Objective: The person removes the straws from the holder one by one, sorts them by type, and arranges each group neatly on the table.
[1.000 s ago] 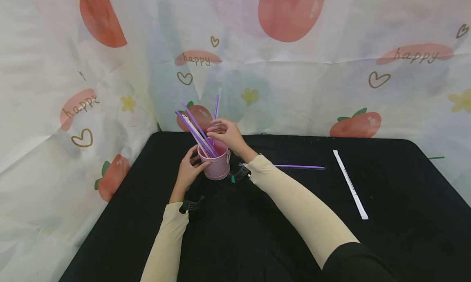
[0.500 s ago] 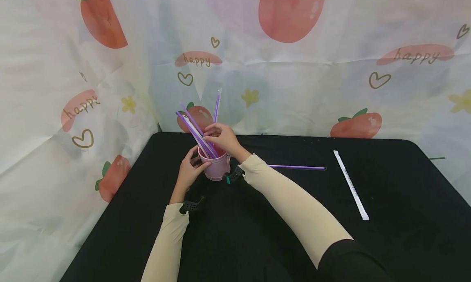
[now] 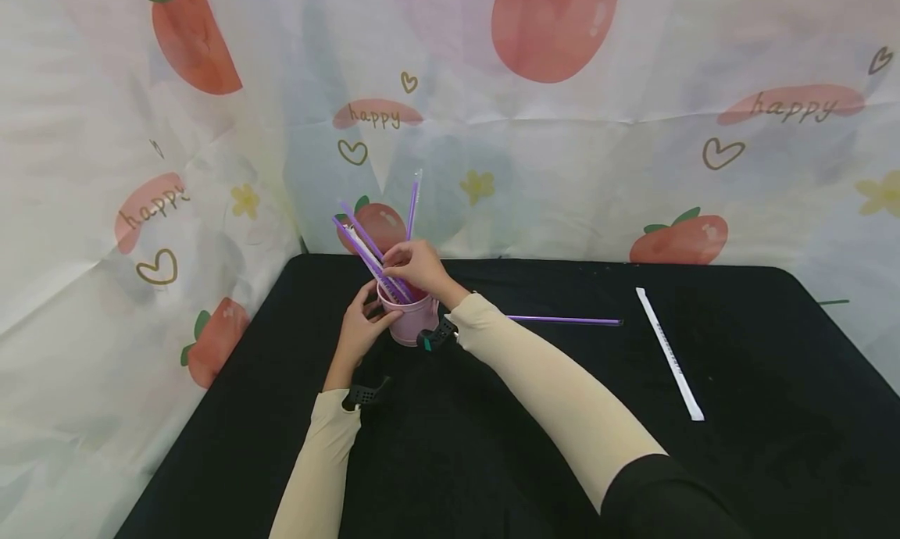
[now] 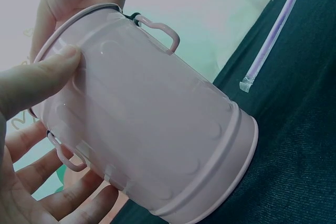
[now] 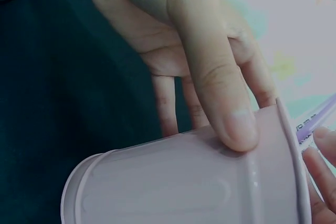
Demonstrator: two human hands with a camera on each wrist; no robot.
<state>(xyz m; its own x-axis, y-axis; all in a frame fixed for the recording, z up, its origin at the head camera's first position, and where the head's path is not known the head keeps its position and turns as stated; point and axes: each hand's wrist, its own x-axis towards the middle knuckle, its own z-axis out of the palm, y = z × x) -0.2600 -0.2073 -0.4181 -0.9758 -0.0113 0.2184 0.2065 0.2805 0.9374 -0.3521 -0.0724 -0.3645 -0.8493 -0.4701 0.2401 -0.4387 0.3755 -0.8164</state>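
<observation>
My left hand grips the side of a small pink bucket, its thumb pressed near the rim and its other fingers around the far side. Several purple straws in clear wrappers stand in the bucket, with a white-wrapped straw among the ones leaning left. Over the bucket's mouth, my right hand pinches at the leaning straws with thumb and fingers, partly hiding them. In the right wrist view its fingertips lie right at a purple straw beyond the rim.
A purple straw lies on the black-covered table right of the bucket, one end behind my right sleeve. Farther right lies a white paper-wrapped straw. A printed cloth hangs behind the table.
My right hand has moved left and slightly down, from beside the upright straw to the leaning straws, whose tips have shifted slightly. My left hand has stayed on the bucket.
</observation>
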